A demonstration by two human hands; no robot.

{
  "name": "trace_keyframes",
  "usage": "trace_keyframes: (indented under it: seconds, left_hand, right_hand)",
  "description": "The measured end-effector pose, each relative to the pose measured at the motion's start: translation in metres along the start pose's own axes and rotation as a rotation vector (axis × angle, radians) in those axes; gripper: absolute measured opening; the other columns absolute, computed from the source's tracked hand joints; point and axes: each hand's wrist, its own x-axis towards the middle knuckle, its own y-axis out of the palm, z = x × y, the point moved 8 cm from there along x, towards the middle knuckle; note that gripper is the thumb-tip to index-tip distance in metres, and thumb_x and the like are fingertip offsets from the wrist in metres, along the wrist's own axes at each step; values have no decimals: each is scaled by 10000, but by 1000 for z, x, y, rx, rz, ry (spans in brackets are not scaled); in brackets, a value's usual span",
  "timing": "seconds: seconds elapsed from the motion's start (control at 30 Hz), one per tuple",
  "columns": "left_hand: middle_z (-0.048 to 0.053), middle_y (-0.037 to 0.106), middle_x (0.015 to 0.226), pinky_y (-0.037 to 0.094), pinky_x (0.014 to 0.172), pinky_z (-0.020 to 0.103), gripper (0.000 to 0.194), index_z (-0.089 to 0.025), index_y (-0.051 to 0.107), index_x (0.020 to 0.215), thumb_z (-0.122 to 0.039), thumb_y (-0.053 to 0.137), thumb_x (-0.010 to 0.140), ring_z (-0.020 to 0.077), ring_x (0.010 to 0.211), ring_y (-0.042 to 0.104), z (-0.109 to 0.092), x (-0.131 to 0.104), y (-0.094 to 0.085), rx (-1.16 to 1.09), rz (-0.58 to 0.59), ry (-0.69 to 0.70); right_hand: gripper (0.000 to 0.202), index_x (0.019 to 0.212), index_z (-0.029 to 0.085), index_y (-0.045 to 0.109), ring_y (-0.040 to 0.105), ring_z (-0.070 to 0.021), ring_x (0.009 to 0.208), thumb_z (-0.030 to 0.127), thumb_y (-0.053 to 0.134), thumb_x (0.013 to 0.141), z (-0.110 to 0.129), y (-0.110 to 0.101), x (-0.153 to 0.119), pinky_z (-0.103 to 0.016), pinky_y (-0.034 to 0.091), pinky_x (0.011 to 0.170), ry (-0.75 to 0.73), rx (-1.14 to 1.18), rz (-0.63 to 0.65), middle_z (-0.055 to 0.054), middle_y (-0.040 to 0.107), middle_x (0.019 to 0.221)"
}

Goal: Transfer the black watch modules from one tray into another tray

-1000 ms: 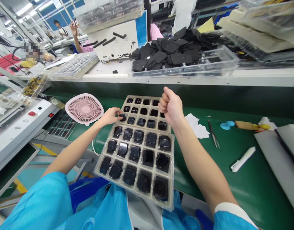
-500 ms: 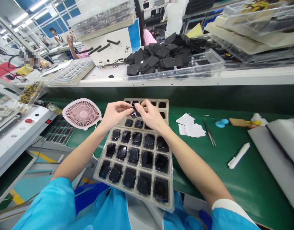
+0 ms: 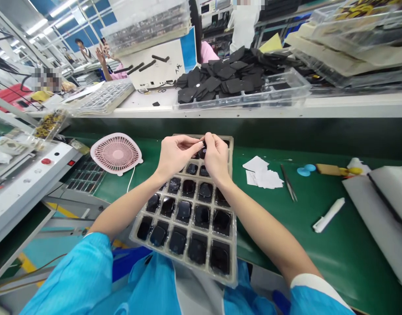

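Inside the pocketed tray (image 3: 234, 245), rows of glossy black pieces (image 3: 184, 211)

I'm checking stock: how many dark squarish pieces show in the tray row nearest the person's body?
5, left to right across the tray: leftmost piece, second piece, middle piece, fourth piece, rightmost piece. Any stacked beneath would be hidden.

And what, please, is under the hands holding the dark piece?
Around the left hand and right hand, beige tray compartments holding dark pieces show; whatever sits directly beneath the hands is hidden.
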Motion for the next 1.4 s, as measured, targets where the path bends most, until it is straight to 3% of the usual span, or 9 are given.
trace_keyframes:
  seconds: [0.27,0.37,0.5,0.63,0.73,0.93,1.1,1.23,1.4]
  left_hand:
    - [69,824,922,649,813,357,194,-189,843,938,-368,829,864,214,819,772,-5,3,-14,146,-85,79]
    - [73,819,938,622,829,351,210,-185,830,966,-372,797,875,214,850,754,26,12,-42,289,-71,34]
    - [88,821,982,575,835,356,216,-181,822,1002,-331,720,885,230,903,735,105,20,-79,511,57,-123]
    - [98,821,989,542,840,374,236,-179,820,1017,-316,670,896,242,899,720,173,10,-91,596,269,-271]
    - [100,809,1007,537,839,377,263,-194,829,1049,-332,650,914,234,864,693,191,-1,-86,617,375,-258]
    - [95,708,1032,545,853,370,317,-201,838,1039,-383,637,876,190,781,620,190,-1,-82,639,391,-134]
    - [92,751,1090,561,850,349,500,-202,776,1139,-577,675,826,209,834,666,188,-7,-107,446,214,-194]
    - [65,770,912,573,759,356,596,-195,747,1107,-702,644,810,258,809,709,216,-32,-137,293,8,-348]
    - [75,800,903,608,836,435,499,-233,750,939,-695,678,766,327,845,758,253,-54,-145,243,-60,-414]
  right_hand:
    - [602,710,248,277,133,-73,416,640,671,939,-37,-8,23,-264,129,373,407,345,19,102,187,526]
    - [656,718,249,194,141,-76,412,625,686,937,-28,-21,34,-264,135,357,413,377,49,100,186,517]
    - [630,716,246,234,139,-69,406,589,719,926,-20,-31,44,-259,130,346,436,412,71,99,249,518]
    - [586,730,244,322,127,-57,406,588,766,899,-26,-33,48,-251,121,341,452,423,53,108,299,530]
    - [635,725,248,302,138,-62,410,645,775,876,-35,-37,51,-246,123,341,432,381,15,114,262,522]
    - [708,697,243,162,115,-72,413,682,669,926,-44,-41,54,-244,91,354,441,400,2,108,176,488]
    - [767,645,229,151,139,-56,412,694,736,817,-35,-23,47,-247,34,414,527,369,100,86,241,465]
    - [810,560,225,236,124,-44,420,781,824,615,-14,-10,31,-292,-14,487,476,272,191,52,323,461]
    - [746,529,239,268,118,-77,420,772,709,808,48,7,5,-315,18,500,293,173,369,58,169,452]
